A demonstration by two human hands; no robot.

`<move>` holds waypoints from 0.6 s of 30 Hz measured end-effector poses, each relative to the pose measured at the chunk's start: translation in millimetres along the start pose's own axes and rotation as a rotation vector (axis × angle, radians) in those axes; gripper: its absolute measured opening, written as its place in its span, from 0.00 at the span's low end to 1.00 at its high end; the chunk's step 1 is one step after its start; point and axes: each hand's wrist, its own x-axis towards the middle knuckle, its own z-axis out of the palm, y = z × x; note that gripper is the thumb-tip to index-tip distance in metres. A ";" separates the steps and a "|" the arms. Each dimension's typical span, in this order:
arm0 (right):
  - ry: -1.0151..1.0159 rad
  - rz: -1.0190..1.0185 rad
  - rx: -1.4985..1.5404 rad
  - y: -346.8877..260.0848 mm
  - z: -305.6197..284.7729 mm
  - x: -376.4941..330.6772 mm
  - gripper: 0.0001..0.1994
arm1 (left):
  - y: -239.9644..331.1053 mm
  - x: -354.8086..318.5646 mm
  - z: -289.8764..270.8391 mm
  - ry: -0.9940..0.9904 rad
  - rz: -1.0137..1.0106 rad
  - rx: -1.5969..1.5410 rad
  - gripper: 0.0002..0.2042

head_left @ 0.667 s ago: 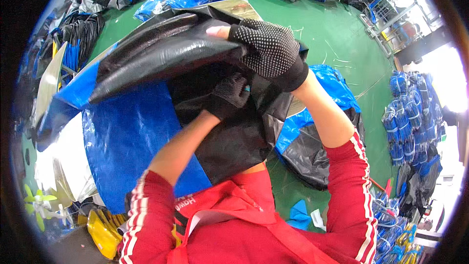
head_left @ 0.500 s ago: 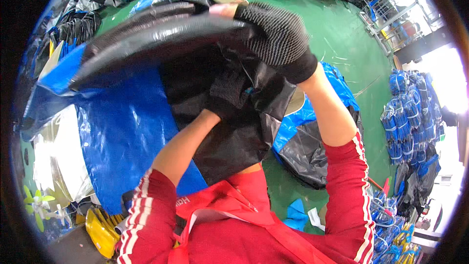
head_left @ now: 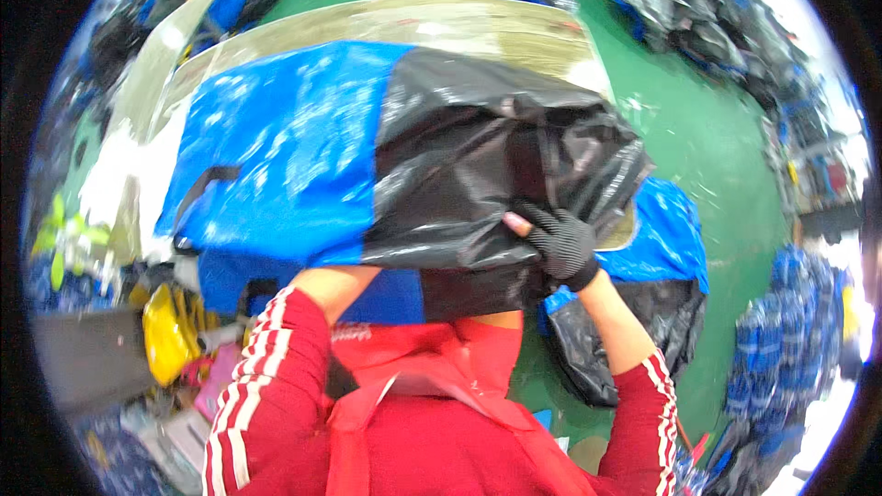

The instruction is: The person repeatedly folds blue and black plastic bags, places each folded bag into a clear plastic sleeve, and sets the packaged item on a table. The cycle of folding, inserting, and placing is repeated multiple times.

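A large blue and black waterproof bag (head_left: 441, 165) lies across the front of me, blue at the left and creased shiny black at the right. My right hand (head_left: 562, 246), in a dark ribbed glove with bare thumb tip, closes on the black part near its lower edge. My left forearm (head_left: 335, 289) goes in under the upper layer at the blue part. That hand is covered by the bag, so its fingers are hidden. A dark strap (head_left: 204, 191) lies on the blue end. Below hangs the bag's lower blue layer (head_left: 220, 285).
Beneath the bag is a pale worn tabletop (head_left: 441, 23). Another blue and black bag (head_left: 666, 230) lies on the green floor to the right. Bundles of blue pieces (head_left: 781, 331) are stacked farther right. A yellow item (head_left: 170, 335) is at lower left.
The raised black flap has come down, and the bag now lies flatter over the tabletop. My right hand has moved down toward me. My left hand has gone out of sight under the upper layer.
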 end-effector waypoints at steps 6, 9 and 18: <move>-0.289 0.134 -0.135 -39.7 -11.9 27.3 0.38 | -34.4 -132.4 -35.7 -0.044 -0.616 0.320 0.29; -0.144 -0.153 -0.179 -47.3 -21.4 35.6 0.33 | -44.8 -162.6 -27.4 0.091 -0.672 0.382 0.30; -0.500 -0.200 0.198 10.5 -34.9 -16.5 0.18 | -145.5 -326.3 -24.2 -0.010 -0.982 0.284 0.27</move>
